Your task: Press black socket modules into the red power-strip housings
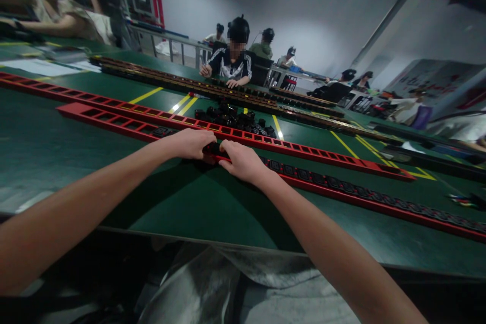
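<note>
A long red slotted rail [341,198] lies slantwise across the green table in front of me. Square black inserts [299,174] fill its slots to the right of my hands, while most slots at its left end are open. My left hand [194,144] is closed at the rail's middle, fingers curled over it. Close beside it, my right hand [245,161] grips the same rail, thumb at the near edge and fingers on top. Between the hands a black insert [214,149] shows in part; my fingers hide the rest.
A second red slotted rail [182,120] runs just behind. Beyond it lies a pile of black parts [235,120], then long brown-black rails [182,83]. A person [232,63] sits across the table [212,207], with others further back. Cables [465,200] lie at right.
</note>
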Tool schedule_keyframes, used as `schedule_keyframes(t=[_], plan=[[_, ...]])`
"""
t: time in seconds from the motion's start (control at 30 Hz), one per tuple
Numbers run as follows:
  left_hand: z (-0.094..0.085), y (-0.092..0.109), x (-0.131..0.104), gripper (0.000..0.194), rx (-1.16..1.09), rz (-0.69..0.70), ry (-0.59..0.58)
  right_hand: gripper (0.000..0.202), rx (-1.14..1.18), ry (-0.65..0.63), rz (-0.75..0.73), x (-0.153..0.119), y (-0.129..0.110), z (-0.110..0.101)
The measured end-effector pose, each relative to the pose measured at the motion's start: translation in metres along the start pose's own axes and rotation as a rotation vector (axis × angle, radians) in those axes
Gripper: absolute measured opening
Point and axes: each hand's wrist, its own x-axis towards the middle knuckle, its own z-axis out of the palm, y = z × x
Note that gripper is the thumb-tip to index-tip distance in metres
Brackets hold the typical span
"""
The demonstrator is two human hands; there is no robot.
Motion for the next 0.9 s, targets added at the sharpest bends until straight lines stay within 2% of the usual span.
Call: schedule_keyframes(t=[0.1, 0.23, 0.33, 0.4, 0.57, 0.7, 0.9], plan=[[-0.009, -0.006, -0.005, 0.044, -0.002, -0.047, -0.058, 0.030, -0.005, -0.011, -0.064, 0.000, 0.001, -0.001], [-0.018, -0.028, -0.020, 0.048, -0.036, -0.139, -0.100, 0.043, -0.062, -0.003, -0.152, 0.000, 0.004, 0.003], [-0.019, -0.043, -0.027, 0.054, -0.058, -0.164, -0.090, 0.050, -0.111, 0.004, -0.166, 0.000, 0.007, 0.009], [-0.016, -0.045, -0.027, 0.058, -0.054, -0.163, -0.063, 0.050, -0.123, 0.015, -0.160, 0.000, 0.007, 0.010], [-0.005, -0.024, -0.017, 0.060, -0.057, -0.036, 0.022, 0.047, -0.060, 0.030, -0.112, 0.001, 0.004, 0.008], [0.003, -0.001, -0.006, 0.054, -0.046, 0.027, 0.031, 0.037, -0.038, 0.029, -0.114, 0.001, 0.003, 0.006], [0.005, 0.004, -0.004, 0.051, -0.029, 0.045, 0.037, 0.041, -0.016, 0.045, -0.129, 0.000, 0.004, 0.007]])
